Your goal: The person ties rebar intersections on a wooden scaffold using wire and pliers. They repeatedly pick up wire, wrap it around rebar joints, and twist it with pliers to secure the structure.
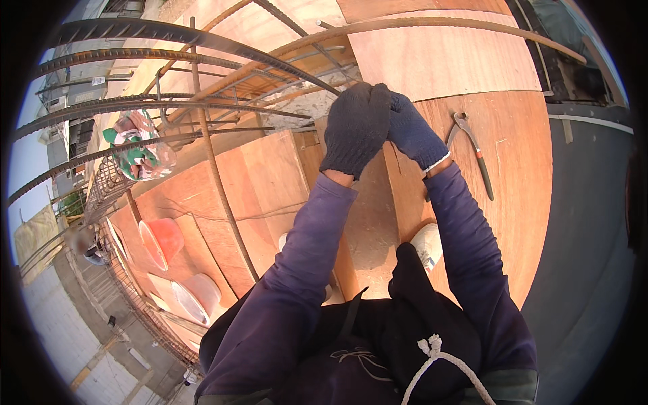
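My left hand (356,135), in a dark grey knit glove, is closed, with its fingers curled away from me. Pressed against it is my right hand (417,135), in a navy glove with a pale cuff edge, also closed. Whatever they hold is hidden behind the gloves. A thick ribbed steel bar (196,39) runs from the upper left down to the left glove's knuckles; whether it is gripped cannot be seen. Right of my right hand, end-cutting pincers (482,160) with dark, red-marked handles lie on a plywood sheet (520,182), jaws pointing away.
Several more rebars (121,106) project at the left, crossed by a thin upright rusty rod (214,162). A long rusty bar (432,23) arches across the top. Orange-red (165,241) and pale (197,297) cones or buckets sit lower left. A shoe (426,244) shows between my arms.
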The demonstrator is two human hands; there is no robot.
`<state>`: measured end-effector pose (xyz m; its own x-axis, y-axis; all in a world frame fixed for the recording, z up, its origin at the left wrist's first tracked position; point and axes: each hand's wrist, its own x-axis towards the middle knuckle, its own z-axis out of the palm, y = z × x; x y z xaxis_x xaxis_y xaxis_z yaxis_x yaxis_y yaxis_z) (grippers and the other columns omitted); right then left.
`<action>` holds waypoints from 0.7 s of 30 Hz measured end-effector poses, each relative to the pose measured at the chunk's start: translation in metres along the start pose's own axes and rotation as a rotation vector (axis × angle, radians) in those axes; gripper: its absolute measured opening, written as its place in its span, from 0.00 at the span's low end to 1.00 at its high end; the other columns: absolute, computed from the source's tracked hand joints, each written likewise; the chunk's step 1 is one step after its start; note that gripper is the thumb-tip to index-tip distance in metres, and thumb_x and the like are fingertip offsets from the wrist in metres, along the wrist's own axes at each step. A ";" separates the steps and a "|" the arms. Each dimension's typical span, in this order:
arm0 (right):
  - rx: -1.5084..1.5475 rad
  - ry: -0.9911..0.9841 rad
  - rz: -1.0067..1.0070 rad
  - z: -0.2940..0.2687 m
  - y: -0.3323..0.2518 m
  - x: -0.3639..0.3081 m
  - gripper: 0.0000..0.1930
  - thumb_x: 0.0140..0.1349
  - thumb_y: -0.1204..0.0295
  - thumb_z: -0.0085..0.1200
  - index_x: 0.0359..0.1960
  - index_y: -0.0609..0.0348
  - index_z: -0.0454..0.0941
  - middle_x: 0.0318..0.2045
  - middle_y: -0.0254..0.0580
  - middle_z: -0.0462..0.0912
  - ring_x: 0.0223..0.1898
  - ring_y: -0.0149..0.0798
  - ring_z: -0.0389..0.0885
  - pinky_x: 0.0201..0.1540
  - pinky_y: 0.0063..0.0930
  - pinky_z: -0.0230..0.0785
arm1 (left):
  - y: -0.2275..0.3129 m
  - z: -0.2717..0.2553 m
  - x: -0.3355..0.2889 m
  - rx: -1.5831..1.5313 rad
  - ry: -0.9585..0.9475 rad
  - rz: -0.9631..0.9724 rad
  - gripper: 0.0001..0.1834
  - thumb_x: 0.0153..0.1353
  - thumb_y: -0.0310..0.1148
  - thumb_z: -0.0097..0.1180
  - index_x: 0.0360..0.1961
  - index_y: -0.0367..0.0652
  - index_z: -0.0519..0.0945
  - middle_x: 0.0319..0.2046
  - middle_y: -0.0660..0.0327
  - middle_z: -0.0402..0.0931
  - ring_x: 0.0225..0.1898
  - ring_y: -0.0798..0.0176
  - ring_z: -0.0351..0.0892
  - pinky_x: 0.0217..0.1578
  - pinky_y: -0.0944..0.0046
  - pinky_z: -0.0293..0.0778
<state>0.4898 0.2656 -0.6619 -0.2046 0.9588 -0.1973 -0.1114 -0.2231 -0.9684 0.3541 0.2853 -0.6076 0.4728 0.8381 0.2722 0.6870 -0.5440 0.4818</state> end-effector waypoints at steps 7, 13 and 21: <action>0.356 -0.172 0.128 -0.007 0.007 -0.001 0.17 0.69 0.74 0.55 0.58 0.61 0.82 0.50 0.40 0.84 0.48 0.34 0.82 0.52 0.27 0.76 | 0.007 -0.001 -0.020 0.271 0.006 -0.018 0.07 0.61 0.27 0.56 0.41 0.42 0.79 0.37 0.55 0.78 0.37 0.50 0.80 0.34 0.52 0.77; 0.047 -0.363 -0.201 -0.023 0.016 0.018 0.23 0.58 0.84 0.62 0.57 0.62 0.83 0.58 0.48 0.83 0.57 0.47 0.84 0.59 0.36 0.78 | 0.016 0.008 -0.036 -0.035 0.144 -0.270 0.07 0.67 0.31 0.56 0.41 0.40 0.80 0.36 0.48 0.78 0.40 0.43 0.78 0.39 0.47 0.75; 0.123 -0.205 0.189 -0.026 -0.017 0.029 0.17 0.70 0.63 0.59 0.53 0.59 0.86 0.37 0.37 0.87 0.34 0.29 0.82 0.37 0.25 0.77 | 0.020 0.004 -0.041 0.100 0.042 -0.308 0.08 0.72 0.32 0.54 0.42 0.41 0.84 0.36 0.52 0.82 0.41 0.47 0.79 0.40 0.50 0.75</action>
<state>0.5113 0.3013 -0.6555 -0.4237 0.8453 -0.3254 -0.1673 -0.4261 -0.8891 0.3507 0.2395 -0.6120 0.2125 0.9638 0.1612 0.8461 -0.2640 0.4630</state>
